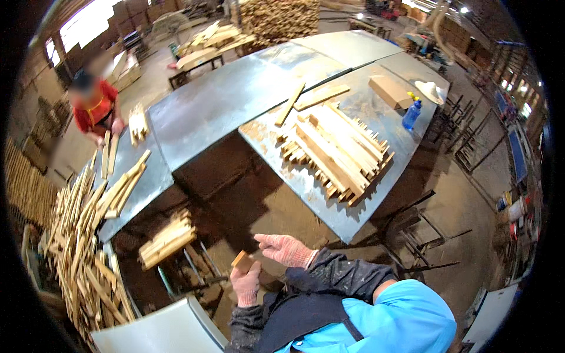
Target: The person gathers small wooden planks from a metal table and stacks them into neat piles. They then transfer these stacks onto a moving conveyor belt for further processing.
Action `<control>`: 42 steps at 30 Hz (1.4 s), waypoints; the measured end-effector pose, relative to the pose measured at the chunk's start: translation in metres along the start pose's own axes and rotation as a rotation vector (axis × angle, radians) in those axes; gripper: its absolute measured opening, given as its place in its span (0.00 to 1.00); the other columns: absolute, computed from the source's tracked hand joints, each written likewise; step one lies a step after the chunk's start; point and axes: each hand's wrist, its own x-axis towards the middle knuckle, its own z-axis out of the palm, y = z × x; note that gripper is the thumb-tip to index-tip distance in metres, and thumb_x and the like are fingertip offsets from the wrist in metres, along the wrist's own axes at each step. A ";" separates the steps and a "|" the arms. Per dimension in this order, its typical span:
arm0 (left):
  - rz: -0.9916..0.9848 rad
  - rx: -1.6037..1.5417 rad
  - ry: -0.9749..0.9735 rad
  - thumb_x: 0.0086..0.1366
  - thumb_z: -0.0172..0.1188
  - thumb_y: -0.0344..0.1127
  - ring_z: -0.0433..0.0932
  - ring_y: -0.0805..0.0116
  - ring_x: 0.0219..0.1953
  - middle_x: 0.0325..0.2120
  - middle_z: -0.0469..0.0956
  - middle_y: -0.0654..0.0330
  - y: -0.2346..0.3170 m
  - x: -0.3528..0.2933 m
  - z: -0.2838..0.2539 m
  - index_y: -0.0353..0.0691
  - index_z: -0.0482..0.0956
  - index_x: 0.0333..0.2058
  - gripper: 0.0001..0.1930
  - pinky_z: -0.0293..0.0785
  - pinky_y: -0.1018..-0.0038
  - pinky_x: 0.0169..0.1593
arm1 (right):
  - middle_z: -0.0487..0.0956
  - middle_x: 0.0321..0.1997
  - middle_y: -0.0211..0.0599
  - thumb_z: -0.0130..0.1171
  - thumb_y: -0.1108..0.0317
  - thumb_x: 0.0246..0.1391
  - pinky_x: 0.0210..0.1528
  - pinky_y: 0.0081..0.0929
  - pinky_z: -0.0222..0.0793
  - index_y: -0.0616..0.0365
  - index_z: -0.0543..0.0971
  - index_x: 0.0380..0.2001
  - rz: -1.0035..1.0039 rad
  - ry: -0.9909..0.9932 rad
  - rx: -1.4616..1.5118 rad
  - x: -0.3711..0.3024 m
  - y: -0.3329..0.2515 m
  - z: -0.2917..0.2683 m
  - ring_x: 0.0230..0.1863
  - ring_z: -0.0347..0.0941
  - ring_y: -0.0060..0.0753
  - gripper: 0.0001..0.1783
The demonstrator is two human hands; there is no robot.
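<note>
My left hand (245,285), in a pale pinkish work glove, is closed around a small wooden block (241,259) in front of my body. One squared, orange-brown end of the block sticks up past the fingers; its lower part is hidden in the glove. My right hand (285,250), gloved the same way, is just to the right and a little farther off. Its fingers stretch out leftward above the block, and nothing shows in them. Closest to both hands is a bundle of wooden strips (168,240) on a metal stand, off to the left.
A grey metal-topped table (206,117) bends around me, bearing stacked wooden strips (335,153), a cardboard box (388,91), a blue spray bottle (412,115) and a straw hat (431,92). Loose strips (76,247) pile up at left. A person in red (94,109) handles strips across the table.
</note>
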 end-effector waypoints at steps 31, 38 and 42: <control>-0.334 0.265 -0.051 0.63 0.75 0.25 0.83 0.70 0.45 0.43 0.86 0.60 0.066 0.478 0.117 0.36 0.85 0.48 0.15 0.81 0.70 0.51 | 0.66 0.77 0.52 0.63 0.44 0.63 0.71 0.53 0.70 0.54 0.47 0.83 1.111 0.617 -0.387 0.692 0.260 -0.382 0.73 0.69 0.56 0.56; -0.432 0.197 -0.077 0.65 0.74 0.25 0.83 0.69 0.49 0.46 0.86 0.61 0.072 0.533 0.121 0.38 0.84 0.52 0.17 0.80 0.70 0.53 | 0.68 0.76 0.45 0.62 0.46 0.67 0.69 0.47 0.73 0.54 0.53 0.81 1.242 0.501 -0.525 0.714 0.237 -0.417 0.73 0.69 0.49 0.49; -0.345 0.260 -0.117 0.68 0.73 0.29 0.82 0.68 0.50 0.46 0.85 0.61 0.078 0.547 0.130 0.38 0.84 0.52 0.16 0.79 0.68 0.56 | 0.71 0.72 0.46 0.65 0.46 0.65 0.64 0.42 0.77 0.52 0.55 0.80 1.218 0.667 -0.586 0.717 0.280 -0.423 0.69 0.74 0.44 0.49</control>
